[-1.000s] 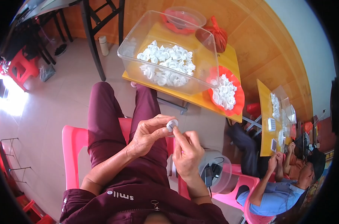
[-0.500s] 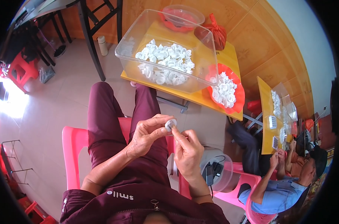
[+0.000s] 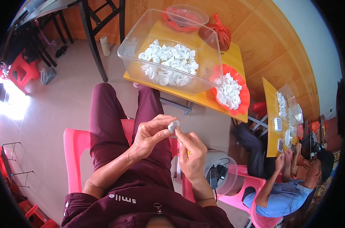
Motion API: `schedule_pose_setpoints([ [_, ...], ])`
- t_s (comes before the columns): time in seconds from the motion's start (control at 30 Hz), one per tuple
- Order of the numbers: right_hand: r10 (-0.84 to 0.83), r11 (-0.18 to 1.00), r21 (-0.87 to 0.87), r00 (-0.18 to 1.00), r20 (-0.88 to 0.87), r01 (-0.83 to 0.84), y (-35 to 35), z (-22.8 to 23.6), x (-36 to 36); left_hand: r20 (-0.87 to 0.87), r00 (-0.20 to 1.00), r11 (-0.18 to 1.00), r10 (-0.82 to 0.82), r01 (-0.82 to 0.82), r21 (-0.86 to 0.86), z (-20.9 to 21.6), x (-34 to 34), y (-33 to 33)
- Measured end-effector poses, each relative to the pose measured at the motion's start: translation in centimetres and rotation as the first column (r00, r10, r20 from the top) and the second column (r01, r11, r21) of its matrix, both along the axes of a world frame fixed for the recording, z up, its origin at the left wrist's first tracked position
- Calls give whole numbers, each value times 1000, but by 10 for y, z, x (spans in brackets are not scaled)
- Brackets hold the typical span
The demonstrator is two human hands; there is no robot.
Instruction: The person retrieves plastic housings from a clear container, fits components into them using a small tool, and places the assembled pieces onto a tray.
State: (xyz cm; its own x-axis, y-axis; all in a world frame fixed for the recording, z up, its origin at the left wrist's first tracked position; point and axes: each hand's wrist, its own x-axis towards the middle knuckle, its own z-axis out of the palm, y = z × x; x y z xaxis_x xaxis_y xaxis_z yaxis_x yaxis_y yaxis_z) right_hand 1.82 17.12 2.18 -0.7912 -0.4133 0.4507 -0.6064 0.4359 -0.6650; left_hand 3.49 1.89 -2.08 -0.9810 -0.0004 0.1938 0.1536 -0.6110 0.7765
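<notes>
Above my lap, my left hand pinches a small round white plastic piece between thumb and fingertips. My right hand is curled close beside it, with a fingertip or thumb tip touching the piece. A bit of something yellow peeks out of the right palm; the fingers hide the rest of it. Ahead on a yellow table stands a clear plastic tub with many similar white pieces. To its right, a red scalloped bowl holds more white pieces.
A red knotted bag and a clear bowl sit behind the tub on the table. On my right, a person in a blue shirt works at another yellow table. A clear bin with black adapters stands beside my pink chair.
My right hand has turned slightly, and a yellow bit now shows in its palm. The left hand keeps its pinch on the white piece.
</notes>
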Motion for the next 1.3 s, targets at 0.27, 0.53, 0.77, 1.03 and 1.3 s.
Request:
schedule_pose_setpoints([
  [0.27, -9, 1000, -25, 1000, 17, 9, -4, -5, 0, -69, 993, 978, 91, -102, -180, -6, -1, -1],
  [0.53, -79, 994, 78, 996, -36, 81, -6, -7, 2, -181, 969, 871, 166, -231, -434, -6, -3, 0],
  [0.77, -149, 963, 209, 981, -121, 172, -7, -2, 5, -28, 994, 959, 105, -109, -260, -11, -6, 1],
  [1.03, -186, 962, 180, 976, -116, 205, -4, 4, 8, 139, 985, 986, -106, 87, 139, -4, -3, -1],
  [1.3, -168, 971, 144, 971, -170, 193, -6, -1, 6, 131, 988, 996, -78, 71, 56, -2, -3, 2],
])
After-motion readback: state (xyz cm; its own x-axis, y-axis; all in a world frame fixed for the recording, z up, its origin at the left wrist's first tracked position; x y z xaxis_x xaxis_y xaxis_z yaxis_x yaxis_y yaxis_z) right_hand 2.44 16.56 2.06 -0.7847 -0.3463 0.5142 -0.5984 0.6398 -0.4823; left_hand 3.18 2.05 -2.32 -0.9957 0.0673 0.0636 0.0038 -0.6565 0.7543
